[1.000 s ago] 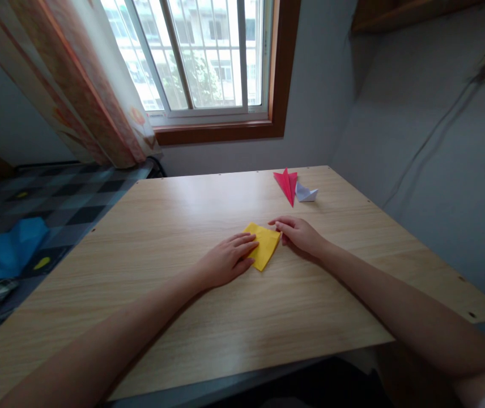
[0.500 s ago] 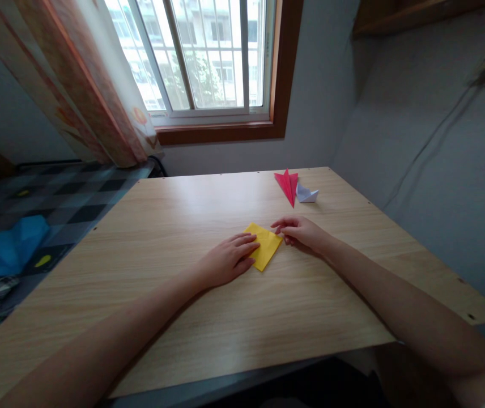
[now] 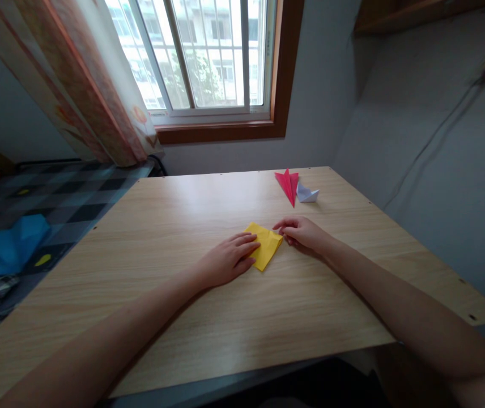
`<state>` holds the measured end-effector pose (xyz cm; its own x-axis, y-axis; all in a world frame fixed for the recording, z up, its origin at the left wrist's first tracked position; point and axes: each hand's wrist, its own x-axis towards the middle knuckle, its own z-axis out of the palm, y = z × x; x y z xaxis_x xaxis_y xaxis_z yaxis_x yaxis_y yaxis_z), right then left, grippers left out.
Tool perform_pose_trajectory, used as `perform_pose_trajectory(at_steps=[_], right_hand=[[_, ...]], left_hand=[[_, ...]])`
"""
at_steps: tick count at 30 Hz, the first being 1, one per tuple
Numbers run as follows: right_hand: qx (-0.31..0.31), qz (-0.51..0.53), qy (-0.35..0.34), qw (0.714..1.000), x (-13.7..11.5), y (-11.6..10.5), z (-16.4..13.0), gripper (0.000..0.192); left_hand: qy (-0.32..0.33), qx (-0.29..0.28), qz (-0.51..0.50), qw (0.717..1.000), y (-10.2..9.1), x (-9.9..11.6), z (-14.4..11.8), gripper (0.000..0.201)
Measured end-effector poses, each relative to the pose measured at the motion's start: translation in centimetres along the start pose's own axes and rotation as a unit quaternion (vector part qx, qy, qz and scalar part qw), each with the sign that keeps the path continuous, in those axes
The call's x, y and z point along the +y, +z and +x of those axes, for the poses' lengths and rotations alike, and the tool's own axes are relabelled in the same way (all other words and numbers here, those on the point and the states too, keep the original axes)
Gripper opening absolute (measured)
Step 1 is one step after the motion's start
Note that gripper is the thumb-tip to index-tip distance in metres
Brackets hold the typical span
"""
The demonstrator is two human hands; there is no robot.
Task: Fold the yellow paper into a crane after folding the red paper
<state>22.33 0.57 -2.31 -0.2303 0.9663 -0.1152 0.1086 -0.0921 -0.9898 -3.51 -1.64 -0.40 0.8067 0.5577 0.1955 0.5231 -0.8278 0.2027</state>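
Your left hand (image 3: 225, 262) lies flat on the folded yellow paper (image 3: 265, 249), fingers spread and pressing its near-left side into the wooden table (image 3: 208, 328). Over the past second your right hand (image 3: 301, 233) has edged in to the paper's right corner, its fingertips (image 3: 282, 230) now drawn together in a pinch at that corner, which looks slightly lifted; a judgement: a fresh fold is being started there. The paper sits near the table's middle, toward the far right, pinned between both hands. Well beyond, by the far right corner, lie a red folded paper (image 3: 288, 184) and a white folded paper (image 3: 306, 194), touching each other.
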Motion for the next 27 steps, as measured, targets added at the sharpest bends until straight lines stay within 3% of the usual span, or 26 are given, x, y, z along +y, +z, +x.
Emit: perform_pose_trajectory(at_steps=[11,19,27], right_hand=[[-0.072,0.002,-0.037,0.997,0.27,-0.43,-0.18,0.035],[-0.076,-0.046,-0.041,0.995,-0.24,-0.35,-0.52,0.033],[-0.074,-0.127,-0.096,0.984,0.12,-0.50,-0.27,0.027]], left_hand=[[0.016,0.015,-0.001,1.000,0.38,-0.38,-0.06,0.038],[0.034,0.008,-0.010,0.999,0.04,-0.27,-0.17,0.034],[0.063,-0.006,-0.035,0.997,0.00,-0.26,-0.17,0.031]])
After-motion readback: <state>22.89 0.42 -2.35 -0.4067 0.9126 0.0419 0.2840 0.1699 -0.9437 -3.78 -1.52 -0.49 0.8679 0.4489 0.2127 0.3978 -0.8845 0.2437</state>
